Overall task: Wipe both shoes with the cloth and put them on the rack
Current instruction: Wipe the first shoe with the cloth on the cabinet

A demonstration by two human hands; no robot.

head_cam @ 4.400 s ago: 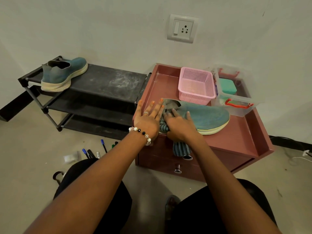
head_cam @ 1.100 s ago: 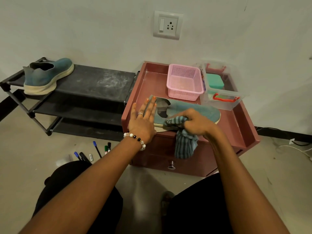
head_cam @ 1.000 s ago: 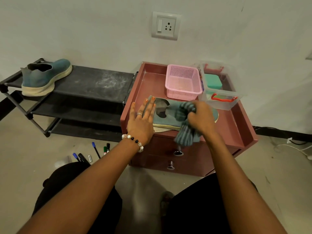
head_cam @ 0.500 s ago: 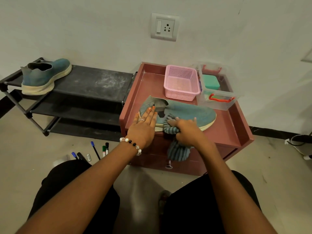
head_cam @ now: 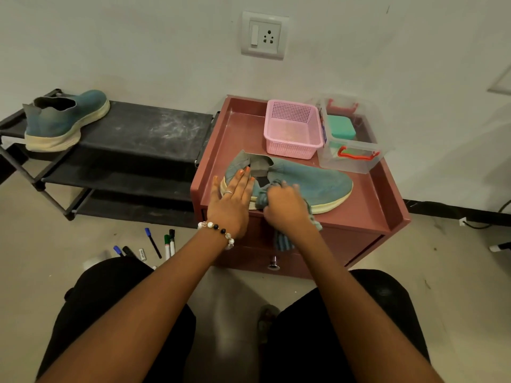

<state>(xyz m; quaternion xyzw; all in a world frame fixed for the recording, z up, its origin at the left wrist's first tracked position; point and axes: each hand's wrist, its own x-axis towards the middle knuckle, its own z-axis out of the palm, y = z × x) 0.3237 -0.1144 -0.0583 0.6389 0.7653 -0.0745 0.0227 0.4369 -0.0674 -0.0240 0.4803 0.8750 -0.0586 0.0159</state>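
A teal knit shoe (head_cam: 309,183) with a cream sole lies on the maroon cabinet top (head_cam: 367,205), toe to the right. My left hand (head_cam: 233,201) lies flat with straight fingers against the shoe's heel. My right hand (head_cam: 286,207) grips a striped blue-grey cloth (head_cam: 282,241) bunched against the shoe's near side, by its opening; the cloth's tail hangs over the cabinet's front. The second teal shoe (head_cam: 65,120) stands on the top shelf of the black rack (head_cam: 146,134), at its left end.
A pink mesh basket (head_cam: 293,128) and a clear box (head_cam: 351,142) with a teal case stand behind the shoe. Several markers (head_cam: 154,246) lie on the floor below the rack. A wall socket (head_cam: 264,35) is above. My knees fill the bottom.
My right hand with the cloth slid along the shoe from its top down and left to the near side by the opening. My left hand stayed flat at the heel.
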